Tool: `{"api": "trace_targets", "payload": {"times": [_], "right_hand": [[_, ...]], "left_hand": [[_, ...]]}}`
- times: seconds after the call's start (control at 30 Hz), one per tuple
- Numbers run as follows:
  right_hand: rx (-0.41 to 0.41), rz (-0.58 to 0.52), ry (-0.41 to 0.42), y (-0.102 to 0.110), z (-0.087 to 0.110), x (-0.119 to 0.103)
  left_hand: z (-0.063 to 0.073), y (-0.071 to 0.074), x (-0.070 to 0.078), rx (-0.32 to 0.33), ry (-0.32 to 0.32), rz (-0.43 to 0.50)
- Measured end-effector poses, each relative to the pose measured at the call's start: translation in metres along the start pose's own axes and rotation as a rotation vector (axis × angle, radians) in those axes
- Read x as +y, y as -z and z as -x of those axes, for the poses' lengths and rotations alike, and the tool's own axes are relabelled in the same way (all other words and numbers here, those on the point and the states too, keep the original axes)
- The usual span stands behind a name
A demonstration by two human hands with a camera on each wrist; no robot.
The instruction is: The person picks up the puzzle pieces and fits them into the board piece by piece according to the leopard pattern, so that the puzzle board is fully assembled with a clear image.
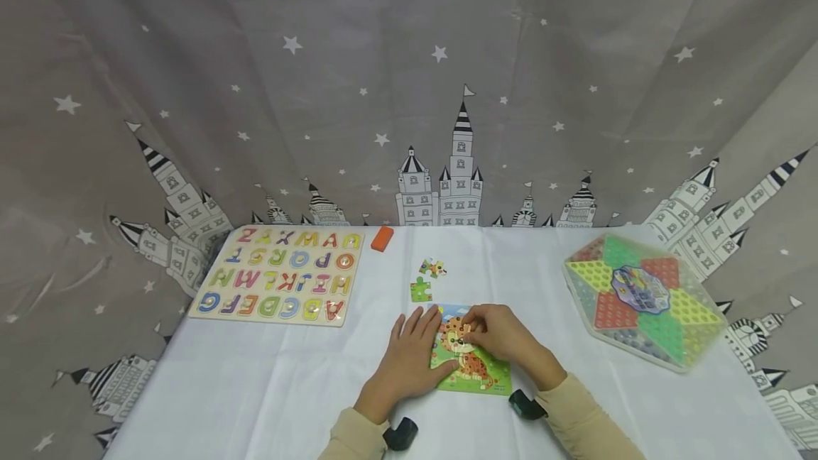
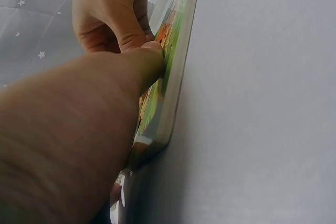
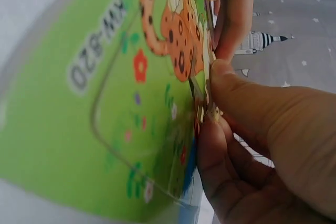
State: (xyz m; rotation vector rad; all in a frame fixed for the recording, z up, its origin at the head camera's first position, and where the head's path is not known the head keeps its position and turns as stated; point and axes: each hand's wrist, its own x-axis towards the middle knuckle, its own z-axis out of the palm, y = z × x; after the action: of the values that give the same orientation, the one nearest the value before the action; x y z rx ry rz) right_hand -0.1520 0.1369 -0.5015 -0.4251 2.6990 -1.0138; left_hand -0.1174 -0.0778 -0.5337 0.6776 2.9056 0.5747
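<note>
A jigsaw puzzle board (image 1: 498, 380) with a spotted orange cub on green grass lies at the table's front middle. My left hand (image 1: 409, 357) rests along its left side, fingers stretched out and thumb lying on the lower part of the picture. Over the cub's head, my right hand (image 1: 501, 336) pinches a small puzzle piece (image 3: 214, 113) between thumb and forefinger, close to the board's surface. Those fingers hide most of the piece. Beyond the board lie a green loose piece (image 1: 420, 291) and a spotted loose one (image 1: 434, 268).
An alphabet board (image 1: 345, 289) with coloured letters lies at the left. Near the back edge is an orange block (image 1: 382, 238). A hexagonal Chinese checkers board (image 1: 645, 304) under clear wrap sits at the right. A grey castle-print curtain (image 1: 383, 91) hangs behind the white tablecloth (image 1: 255, 389).
</note>
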Motion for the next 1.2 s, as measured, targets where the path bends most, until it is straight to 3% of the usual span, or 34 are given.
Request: {"api": "trace_targets", "payload": {"times": [0.23,0.43,0.57,0.7,0.83,0.97,1.07,1.2], "right_hand": [[0.039,0.084,-0.006,-0.004,0.002,-0.008],[-0.013,0.126,-0.004,0.002,-0.007,-0.009],[-0.054,0.097,0.023,0.016,-0.031,-0.009],[-0.020,0.088,0.032,0.024,-0.066,-0.014],[0.058,0.160,-0.024,0.018,-0.098,-0.017],[0.102,0.246,-0.091,0.008,-0.117,-0.020],[0.119,0.188,-0.119,0.005,-0.124,-0.020],[0.154,-0.063,-0.131,0.004,-0.120,-0.016]], "left_hand": [[0.000,0.000,0.000,0.006,-0.002,-0.005],[0.001,0.001,-0.001,0.002,0.007,-0.001],[0.001,0.001,-0.001,-0.007,0.007,0.011],[0.000,0.000,-0.001,-0.008,0.001,0.009],[0.000,-0.001,0.000,-0.015,-0.014,0.003],[0.001,-0.001,0.001,-0.017,-0.032,-0.007],[0.001,0.002,0.000,-0.008,-0.043,-0.021],[0.001,0.005,-0.003,-0.023,-0.048,-0.019]]}}
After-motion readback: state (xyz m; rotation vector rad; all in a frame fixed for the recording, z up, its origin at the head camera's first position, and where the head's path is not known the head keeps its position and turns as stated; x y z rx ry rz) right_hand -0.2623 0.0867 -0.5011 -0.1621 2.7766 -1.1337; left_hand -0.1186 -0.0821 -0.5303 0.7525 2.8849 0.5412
